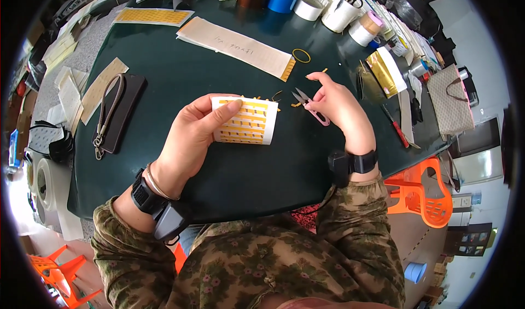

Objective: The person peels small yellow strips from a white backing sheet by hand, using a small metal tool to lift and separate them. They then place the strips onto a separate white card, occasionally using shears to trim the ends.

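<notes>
My left hand (188, 131) is closed on a white sheet (270, 124) bearing rows of yellow strips, with the thumb pressed on its top edge. My right hand (342, 104) is at the right, its thumb and index finger spread apart. Beside that thumb is a pair of pink-handled thread snips (311, 108), blades pointing up and left; whether the thumb touches them I cannot tell. Small yellow scraps (297, 104) are scattered between the hands. Another yellow bit (325, 70) shows just beyond the right index finger.
On the dark green table (240, 183) are a long paper strip (235, 46), a yellow sheet (153, 16), a rubber band (301, 56) and a dark phone case (124, 112). Tape rolls (308, 7) line the far edge. A red-handled knife (399, 131) lies right.
</notes>
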`<state>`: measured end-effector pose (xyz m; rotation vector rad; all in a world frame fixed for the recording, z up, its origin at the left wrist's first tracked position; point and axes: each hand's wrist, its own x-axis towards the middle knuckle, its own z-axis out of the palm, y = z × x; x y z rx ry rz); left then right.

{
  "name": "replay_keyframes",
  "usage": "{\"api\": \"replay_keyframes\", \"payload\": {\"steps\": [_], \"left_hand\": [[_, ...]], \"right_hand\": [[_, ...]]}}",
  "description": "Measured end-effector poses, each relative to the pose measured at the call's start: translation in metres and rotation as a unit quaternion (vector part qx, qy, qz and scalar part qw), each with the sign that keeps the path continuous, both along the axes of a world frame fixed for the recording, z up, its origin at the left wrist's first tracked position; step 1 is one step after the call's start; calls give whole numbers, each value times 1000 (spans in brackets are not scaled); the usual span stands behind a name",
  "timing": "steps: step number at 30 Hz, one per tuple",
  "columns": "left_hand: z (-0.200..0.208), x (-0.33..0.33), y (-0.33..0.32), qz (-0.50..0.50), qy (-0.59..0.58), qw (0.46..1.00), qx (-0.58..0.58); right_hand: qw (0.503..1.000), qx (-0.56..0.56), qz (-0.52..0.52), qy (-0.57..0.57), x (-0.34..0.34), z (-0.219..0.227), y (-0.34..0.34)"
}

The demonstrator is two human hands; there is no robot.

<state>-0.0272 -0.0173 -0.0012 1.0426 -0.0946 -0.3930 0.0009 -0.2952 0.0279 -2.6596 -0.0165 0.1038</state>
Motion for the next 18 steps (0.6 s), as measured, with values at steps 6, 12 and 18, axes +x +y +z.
{"api": "replay_keyframes", "payload": {"steps": [6, 12, 18], "left_hand": [[5, -2, -1, -8, 12, 1000, 12], [3, -4, -1, -55, 7, 998, 26], [4, -6, 1, -50, -5, 997, 52]], "right_hand": [[999, -1, 27, 16, 6, -2, 3], [937, 321, 58, -124, -6, 8, 28], [933, 292, 174, -116, -33, 13, 67]]}}
